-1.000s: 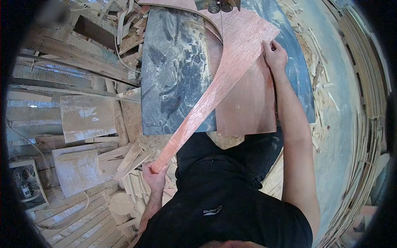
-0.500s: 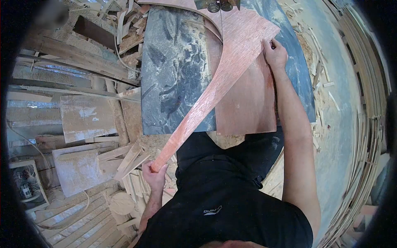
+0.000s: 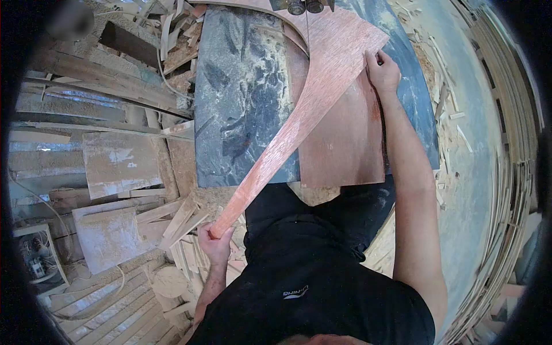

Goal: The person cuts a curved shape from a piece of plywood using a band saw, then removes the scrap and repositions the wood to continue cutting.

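A long curved reddish wooden piece [image 3: 322, 80] lies across the dusty dark work table [image 3: 230, 103], its narrow end reaching past the table's near edge at the lower left. My left hand [image 3: 216, 242] is closed round that narrow end. At the wide end, my right hand [image 3: 383, 71] pinches the right edge near the pointed corner. Under the curved piece is a flat brown board [image 3: 345, 144]. A thin saw blade [image 3: 308, 37] runs down from guide rollers [image 3: 305, 7] at the top, against the inner curve of the piece.
Wood scraps [image 3: 181, 221] are heaped left of the table, near a dusty panel [image 3: 122, 164]. An open box with wiring [image 3: 39, 259] stands at the far left. Long stacked strips [image 3: 506, 115] line the right side. Sawdust and offcuts litter the floor.
The curved piece has shifted very slightly, with its wide end a little further left. Both hands keep their grip in nearly the same places.
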Demonstrator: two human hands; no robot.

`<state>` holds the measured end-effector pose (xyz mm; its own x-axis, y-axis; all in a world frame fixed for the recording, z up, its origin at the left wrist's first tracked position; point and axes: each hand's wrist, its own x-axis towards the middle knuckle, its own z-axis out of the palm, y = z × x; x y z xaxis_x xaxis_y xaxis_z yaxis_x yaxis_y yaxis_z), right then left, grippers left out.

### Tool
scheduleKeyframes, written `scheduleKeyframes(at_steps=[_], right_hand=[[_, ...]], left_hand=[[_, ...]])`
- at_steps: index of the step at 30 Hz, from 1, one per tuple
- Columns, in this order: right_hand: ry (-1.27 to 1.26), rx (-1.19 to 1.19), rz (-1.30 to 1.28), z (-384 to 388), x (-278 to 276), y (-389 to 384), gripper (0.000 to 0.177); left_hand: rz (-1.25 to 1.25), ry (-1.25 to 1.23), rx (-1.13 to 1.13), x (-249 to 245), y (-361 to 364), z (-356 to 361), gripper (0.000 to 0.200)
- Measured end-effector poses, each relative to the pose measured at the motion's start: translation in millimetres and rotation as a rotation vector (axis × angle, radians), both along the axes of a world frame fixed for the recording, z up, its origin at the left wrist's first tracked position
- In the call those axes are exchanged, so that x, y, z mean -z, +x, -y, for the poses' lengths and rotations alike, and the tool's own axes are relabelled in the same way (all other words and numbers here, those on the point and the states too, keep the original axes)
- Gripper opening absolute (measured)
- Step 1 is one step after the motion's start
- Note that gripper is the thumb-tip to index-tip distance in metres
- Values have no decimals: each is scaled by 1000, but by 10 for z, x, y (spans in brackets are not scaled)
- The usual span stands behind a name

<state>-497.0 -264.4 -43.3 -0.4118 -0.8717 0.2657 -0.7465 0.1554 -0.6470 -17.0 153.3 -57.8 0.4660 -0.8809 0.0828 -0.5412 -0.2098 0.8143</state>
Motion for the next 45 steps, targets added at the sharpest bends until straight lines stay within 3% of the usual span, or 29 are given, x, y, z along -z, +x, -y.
scheduleKeyframes(at_steps=[18,21,24,27,28,31,37,45], right_hand=[[-48,-30,56,-68,-34,31,42],[20,1,-8,-40,-56,58,41],[-25,76,-229,-171,-169,262,40],[-48,-5,-256,-269,-56,452,40],[-112,-5,-230,-302,-41,491,39],[124,-70,-119,-326,-185,459,40],[-81,16,-188,-315,-69,505,40],[16,23,-155,-297,-134,503,41]], left_hand=[[26,41,-1,5,107,2,49],[84,141,25,-74,122,40,48],[136,218,82,-314,74,136,46],[155,241,113,-342,70,197,45],[156,250,114,-339,77,190,45],[118,269,99,-339,67,193,46],[156,197,129,-309,37,184,47],[143,233,117,-192,95,139,47]])
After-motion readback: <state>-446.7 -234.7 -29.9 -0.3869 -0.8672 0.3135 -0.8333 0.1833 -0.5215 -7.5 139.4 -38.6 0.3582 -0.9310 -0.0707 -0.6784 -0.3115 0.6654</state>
